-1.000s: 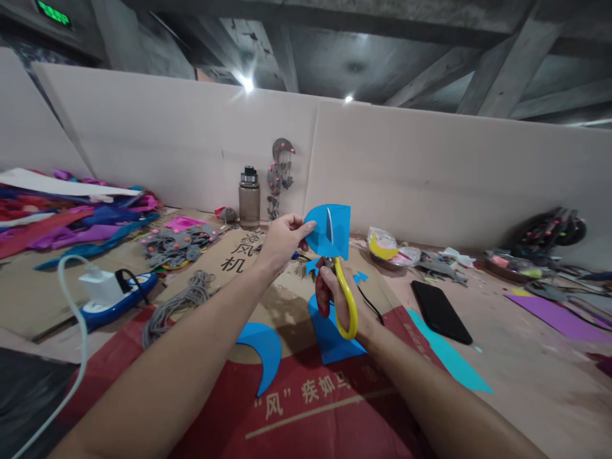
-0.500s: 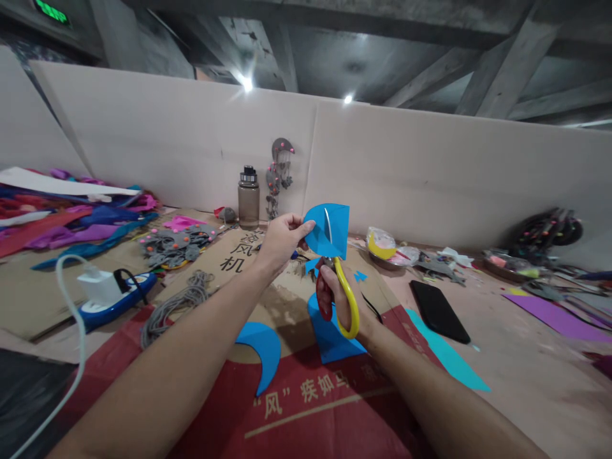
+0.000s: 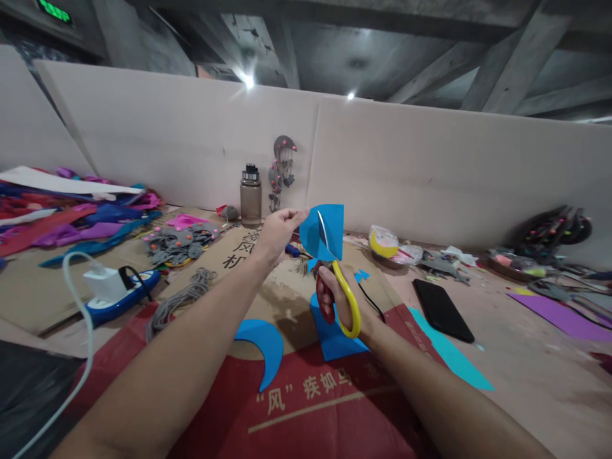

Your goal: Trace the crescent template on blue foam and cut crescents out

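Note:
Pinched at its left edge by my left hand point(image 3: 283, 234), a blue felt-like sheet point(image 3: 335, 223) hangs upright above the table. Its left side is rounded and its right side straight. My right hand point(image 3: 340, 290) is closed round the scissors point(image 3: 352, 312), which have one yellow and one red handle. A blade lies across the front of the sheet, pointing up; the other blade is hidden. Below, a blue crescent point(image 3: 268, 347) lies on the red and brown cardboard point(image 3: 306, 414). Another blue piece point(image 3: 337, 338) rests under my right hand, partly covered by it.
Grey cord point(image 3: 184, 299) and a blue power strip point(image 3: 125, 298) lie left, before colourful scraps point(image 3: 90, 217). A bottle point(image 3: 250, 199) stands at the back near a hanging grey moon ornament point(image 3: 285, 145). Right are a black phone point(image 3: 442, 310), a turquoise sheet point(image 3: 459, 360) and small dishes point(image 3: 389, 255).
The blue sheet has turned slightly and shifted a little left, and the scissor blade sits differently across it. The whole view has moved slightly. Both hands keep their hold.

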`<state>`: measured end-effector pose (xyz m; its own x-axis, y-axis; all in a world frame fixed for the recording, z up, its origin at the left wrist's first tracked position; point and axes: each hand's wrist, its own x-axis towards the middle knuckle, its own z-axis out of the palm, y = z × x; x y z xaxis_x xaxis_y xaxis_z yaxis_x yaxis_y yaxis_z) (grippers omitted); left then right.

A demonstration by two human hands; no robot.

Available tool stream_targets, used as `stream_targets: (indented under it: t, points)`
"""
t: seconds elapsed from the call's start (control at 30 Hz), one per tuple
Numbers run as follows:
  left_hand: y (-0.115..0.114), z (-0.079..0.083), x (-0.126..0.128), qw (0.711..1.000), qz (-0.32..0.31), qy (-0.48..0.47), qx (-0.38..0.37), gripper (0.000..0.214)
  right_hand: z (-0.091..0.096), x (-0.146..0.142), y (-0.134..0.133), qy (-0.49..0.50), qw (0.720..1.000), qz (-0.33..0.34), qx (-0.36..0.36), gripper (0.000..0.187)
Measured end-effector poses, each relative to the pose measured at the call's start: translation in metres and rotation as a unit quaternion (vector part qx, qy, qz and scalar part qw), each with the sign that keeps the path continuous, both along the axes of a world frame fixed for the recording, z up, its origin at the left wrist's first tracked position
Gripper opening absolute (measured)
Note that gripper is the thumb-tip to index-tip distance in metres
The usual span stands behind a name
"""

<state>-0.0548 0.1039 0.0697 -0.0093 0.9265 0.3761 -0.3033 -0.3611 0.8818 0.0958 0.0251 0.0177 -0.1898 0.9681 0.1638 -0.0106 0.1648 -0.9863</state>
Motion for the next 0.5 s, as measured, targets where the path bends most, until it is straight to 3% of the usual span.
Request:
stream_targets:
  t: [0.13, 0.3, 0.5]
  points:
    - [0.0063, -0.0061, -0.0006, 1.0, 0.008, 0.018, 0.011, 0.032, -0.0032, -0.0004, 0.0014, 0.013, 1.0, -0.005, 0.003, 0.045]
    - [0.0031, -0.007, 0.0045, 0.998, 0.01, 0.049, 0.024, 0.031, -0.0085, 0.0009, 0.0081, 0.008, 0.998, 0.009, 0.054, 0.037]
    - [-0.001, -0.006, 0.0064, 0.997, 0.015, 0.069, 0.029, 0.03, -0.0034, 0.0013, 0.0052, 0.002, 0.998, -0.007, 0.067, 0.036]
